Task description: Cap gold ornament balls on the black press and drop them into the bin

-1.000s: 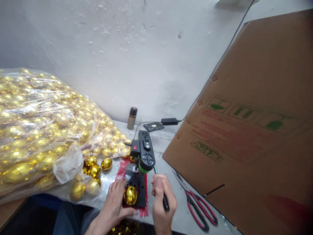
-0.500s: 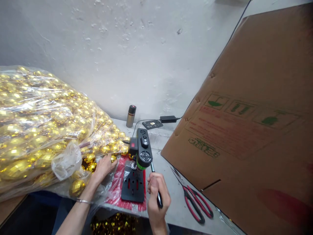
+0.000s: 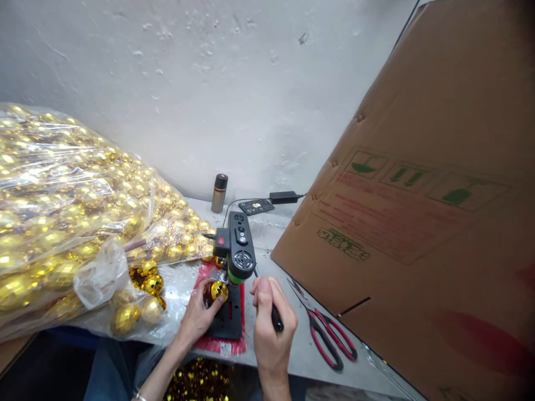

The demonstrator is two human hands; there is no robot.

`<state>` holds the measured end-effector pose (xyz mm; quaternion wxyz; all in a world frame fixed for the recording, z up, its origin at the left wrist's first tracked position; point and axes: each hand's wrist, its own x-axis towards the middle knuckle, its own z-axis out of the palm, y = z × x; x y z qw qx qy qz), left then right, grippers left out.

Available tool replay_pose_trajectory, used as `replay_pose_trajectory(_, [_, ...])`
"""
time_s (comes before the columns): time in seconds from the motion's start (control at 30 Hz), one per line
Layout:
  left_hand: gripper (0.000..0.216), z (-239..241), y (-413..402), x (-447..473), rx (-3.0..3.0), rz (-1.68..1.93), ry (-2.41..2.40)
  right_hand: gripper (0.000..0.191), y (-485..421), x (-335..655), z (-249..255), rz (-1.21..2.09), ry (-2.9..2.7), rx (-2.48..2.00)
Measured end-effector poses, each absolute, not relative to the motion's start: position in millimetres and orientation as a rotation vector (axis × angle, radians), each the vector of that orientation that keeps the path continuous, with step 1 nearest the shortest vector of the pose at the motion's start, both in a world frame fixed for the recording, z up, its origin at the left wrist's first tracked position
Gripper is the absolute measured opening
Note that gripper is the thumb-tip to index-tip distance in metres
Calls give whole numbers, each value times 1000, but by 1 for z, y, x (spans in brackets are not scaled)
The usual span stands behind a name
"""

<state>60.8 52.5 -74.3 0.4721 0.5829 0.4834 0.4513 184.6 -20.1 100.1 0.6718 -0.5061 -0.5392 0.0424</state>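
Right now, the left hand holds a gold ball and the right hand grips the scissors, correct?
Not quite: in the head view the right hand grips the black lever handle; the scissors lie on the table. The left hand does hold a gold ball.

gold ball (image 3: 219, 291): partly hidden | box (image 3: 418, 223): right-cropped | bag (image 3: 83, 195): left-cropped

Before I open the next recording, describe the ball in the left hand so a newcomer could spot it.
Start at the large clear bag on the left, then go right to the upright black machine. Over the machine's flat base plate, the left hand holds one shiny gold ball. Unlike the gold balls clustered by the bag, it alone is gripped.
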Motion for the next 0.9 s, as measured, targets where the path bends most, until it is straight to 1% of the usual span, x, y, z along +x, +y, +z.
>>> replay_pose_trajectory(0.17, [52, -75, 50, 62, 1745, 1049, 1235, 34, -23, 185, 92, 98, -1220, -1148])
replay_pose_trajectory(0.4, [52, -86, 42, 57, 2045, 1094, 1167, 32, -26, 184, 87, 118, -1227, -1140])
replay_pose_trajectory(0.47, [53, -87, 43, 59, 2069, 1085, 1193, 32, -27, 183, 87, 116, -1232, -1136])
replay_pose_trajectory(0.63, [48, -87, 50, 65, 2029, 961, 1278, 29, -28, 186, 82, 117, -1252, -1126])
replay_pose_trajectory(0.77, [55, -82, 50, 65, 2071, 895, 1253, 26, -30, 189, 64, 66, -1318, -1099])
replay_pose_trajectory(0.9, [53, -72, 46, 65, 2102, 805, 1219, 28, -29, 189, 47, 10, -1304, -1088])
